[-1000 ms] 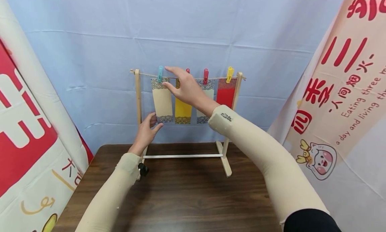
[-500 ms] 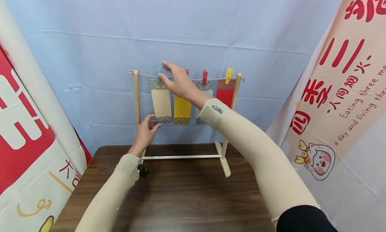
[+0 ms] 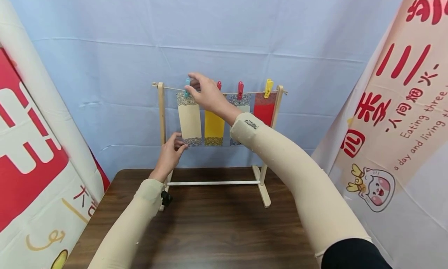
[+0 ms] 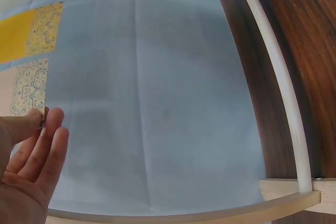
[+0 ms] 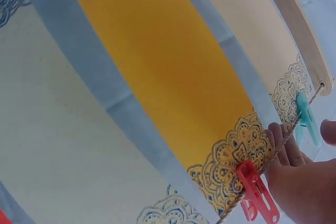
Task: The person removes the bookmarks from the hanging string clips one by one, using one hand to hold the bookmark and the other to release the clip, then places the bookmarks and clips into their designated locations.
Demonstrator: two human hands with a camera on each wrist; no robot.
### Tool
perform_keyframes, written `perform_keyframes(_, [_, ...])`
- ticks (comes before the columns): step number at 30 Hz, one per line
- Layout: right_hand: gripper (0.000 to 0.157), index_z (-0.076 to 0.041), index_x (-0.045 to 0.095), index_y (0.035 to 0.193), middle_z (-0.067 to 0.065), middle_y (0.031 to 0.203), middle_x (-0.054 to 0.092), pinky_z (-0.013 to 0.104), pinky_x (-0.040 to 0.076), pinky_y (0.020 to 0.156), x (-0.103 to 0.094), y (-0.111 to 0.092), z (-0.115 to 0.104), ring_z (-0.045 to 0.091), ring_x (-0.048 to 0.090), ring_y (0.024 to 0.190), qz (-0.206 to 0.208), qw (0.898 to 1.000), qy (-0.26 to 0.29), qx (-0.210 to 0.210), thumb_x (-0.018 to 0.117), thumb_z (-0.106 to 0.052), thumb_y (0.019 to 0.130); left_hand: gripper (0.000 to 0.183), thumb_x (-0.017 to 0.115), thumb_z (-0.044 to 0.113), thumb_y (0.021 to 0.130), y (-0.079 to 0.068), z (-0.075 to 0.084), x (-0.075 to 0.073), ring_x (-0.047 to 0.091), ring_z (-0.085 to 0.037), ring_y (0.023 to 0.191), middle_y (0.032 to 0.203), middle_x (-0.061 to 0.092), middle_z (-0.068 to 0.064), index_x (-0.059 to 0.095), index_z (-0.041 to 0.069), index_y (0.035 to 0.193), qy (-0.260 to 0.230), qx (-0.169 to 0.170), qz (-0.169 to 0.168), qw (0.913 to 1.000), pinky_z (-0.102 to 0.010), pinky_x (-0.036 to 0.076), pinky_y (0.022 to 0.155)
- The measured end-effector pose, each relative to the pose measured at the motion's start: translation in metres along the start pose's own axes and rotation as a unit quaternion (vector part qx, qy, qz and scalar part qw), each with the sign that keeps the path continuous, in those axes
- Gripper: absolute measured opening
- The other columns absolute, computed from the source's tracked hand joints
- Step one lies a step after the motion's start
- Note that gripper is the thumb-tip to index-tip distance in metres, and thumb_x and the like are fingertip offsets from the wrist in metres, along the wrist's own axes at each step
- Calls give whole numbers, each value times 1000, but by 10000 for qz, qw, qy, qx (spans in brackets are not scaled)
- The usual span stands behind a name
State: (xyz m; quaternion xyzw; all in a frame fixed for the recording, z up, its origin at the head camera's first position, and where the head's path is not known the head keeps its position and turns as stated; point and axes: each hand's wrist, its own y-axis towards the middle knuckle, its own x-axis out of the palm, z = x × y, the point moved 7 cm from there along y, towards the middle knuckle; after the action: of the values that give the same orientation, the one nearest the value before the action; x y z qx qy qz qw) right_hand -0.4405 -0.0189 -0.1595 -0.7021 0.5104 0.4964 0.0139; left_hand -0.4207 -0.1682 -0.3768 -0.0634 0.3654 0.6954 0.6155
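A cream paper card [image 3: 190, 121] with lace-patterned ends hangs from a rope line by a teal clothespin [image 5: 307, 119]. Its lower corner is pinched between thumb and fingers of my left hand [image 4: 31, 156]. Up at the line, my right hand [image 3: 208, 93] reaches around the teal clothespin, the thumb slightly apart from it and the other fingers [image 5: 283, 145] behind the rope. To the right hangs a yellow card [image 3: 214, 125] under a red clothespin [image 5: 257, 192], partly covered by my right hand in the head view.
A pale card [image 5: 79, 129] and a red card [image 3: 264, 109] hang farther right, under a red clothespin [image 3: 240, 90] and a yellow clothespin [image 3: 268, 88]. The wooden rack [image 3: 162, 113] has a white crossbar [image 3: 213, 183] and stands on a dark table [image 3: 217, 222] before a blue cloth [image 3: 224, 35].
My right hand has shifted slightly left, closer around the teal clothespin, its fingers now overlapping it. My left hand stays at the cream card's lower corner. The head view has shifted slightly.
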Motion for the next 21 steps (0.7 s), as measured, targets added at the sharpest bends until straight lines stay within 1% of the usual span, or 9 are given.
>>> perform_keyframes(7, [51,-9,50,160,9,138,70,31,54,106,0,2,2,19,67,124,24,9997,225,130,58,-27,113,39,66,7,108,0,2,1,76,-33,100,110,79,-14,53,7,144,88,222,7,9997,-51,61,88])
perform_keyframes(12, [46,-11,55,157,9,139,70,33,55,105,-2,4,5,19,67,125,110,9992,305,225,56,-29,114,37,67,6,107,-1,3,0,76,-37,100,108,79,-15,54,7,142,-27,271,38,9996,-52,61,88])
perform_keyframes(17, [43,-10,59,153,8,135,72,33,56,104,-2,5,6,18,68,123,183,9989,354,232,56,-30,114,35,66,6,108,-4,0,-1,75,-41,100,107,78,-17,55,6,140,-159,339,73,9993,-53,61,87])
perform_keyframes(21, [38,-7,63,146,8,128,75,32,56,99,-1,5,5,18,69,116,285,9985,441,129,58,-27,113,34,66,7,108,-5,-2,-1,75,-39,100,106,78,-16,55,7,140,-192,361,96,9991,-53,61,87])
